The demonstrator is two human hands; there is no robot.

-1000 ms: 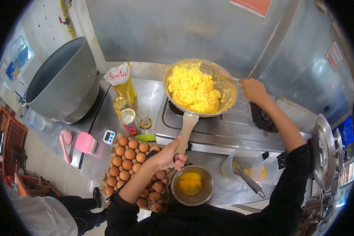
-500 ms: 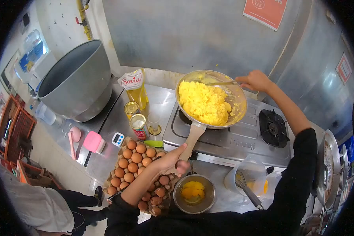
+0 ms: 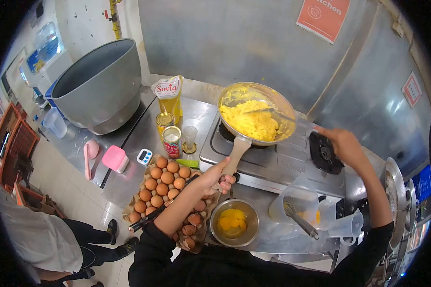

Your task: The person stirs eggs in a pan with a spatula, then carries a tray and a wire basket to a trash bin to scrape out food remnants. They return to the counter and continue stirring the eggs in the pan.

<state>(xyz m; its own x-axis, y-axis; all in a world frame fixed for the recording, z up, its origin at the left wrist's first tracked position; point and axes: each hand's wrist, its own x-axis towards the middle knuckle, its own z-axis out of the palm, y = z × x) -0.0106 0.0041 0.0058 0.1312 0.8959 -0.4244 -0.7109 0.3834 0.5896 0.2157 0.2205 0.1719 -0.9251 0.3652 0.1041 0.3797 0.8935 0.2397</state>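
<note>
My left hand (image 3: 219, 178) is wrapped round the wooden handle of a frying pan (image 3: 283, 100) above the left burner of the gas stove (image 3: 268, 167). Yellow scrambled egg (image 3: 249, 122) fills the lower left of the pan. In my right hand (image 3: 337, 141), at the pan's right, is the end of a spatula (image 3: 286, 116), whose blade reaches into the egg. Under my left forearm lies a tray of brown eggs (image 3: 161, 189). Beside it stands a steel bowl with yolks (image 3: 232, 224).
A large grey mixing bowl (image 3: 98, 88), an oil pouch (image 3: 169, 98), opened cans (image 3: 172, 141), a pink-lidded container (image 3: 114, 160) and a timer (image 3: 144, 156) stand left. A jug with a whisk (image 3: 297, 203) is at right. Another person (image 3: 38, 239) stands lower left.
My right hand has moved right and down, and the spatula now lies across the egg. The egg is pushed lower and looks flatter. More of the right counter shows, with another plastic jug.
</note>
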